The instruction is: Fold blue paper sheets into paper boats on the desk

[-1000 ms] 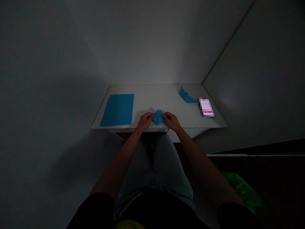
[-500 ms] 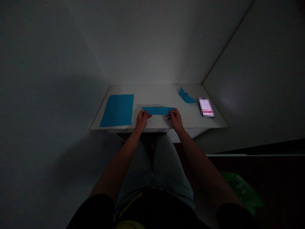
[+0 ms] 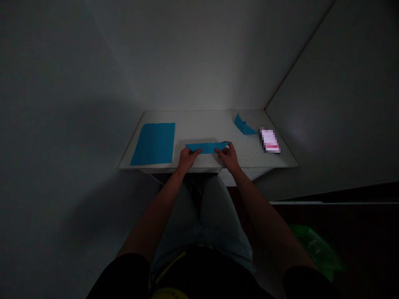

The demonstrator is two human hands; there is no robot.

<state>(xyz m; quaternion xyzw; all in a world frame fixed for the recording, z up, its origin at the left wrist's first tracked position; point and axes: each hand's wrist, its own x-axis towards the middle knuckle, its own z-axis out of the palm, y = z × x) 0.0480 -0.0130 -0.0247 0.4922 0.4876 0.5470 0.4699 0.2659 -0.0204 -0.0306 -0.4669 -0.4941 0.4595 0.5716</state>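
Observation:
A long, narrow piece of folded blue paper (image 3: 207,147) lies on the white table (image 3: 205,122) near its front edge, tapering to a point at each end. My left hand (image 3: 188,160) grips its left part and my right hand (image 3: 228,158) pinches its right part. The hands hide the paper's lower edge in places. To the left lies a flat blue paper sheet (image 3: 153,143). A small folded blue paper boat (image 3: 245,126) sits at the back right, out of reach of my fingers.
A phone-sized object with a pixelated face (image 3: 269,140) lies at the table's right side. Walls rise behind and beside the table. A green plastic bag (image 3: 314,247) lies on the dark floor at lower right, below the table's level.
The blue paper has gone from a compact pointed fold to a long strip, now with tapered ends. My hands have moved slightly closer together.

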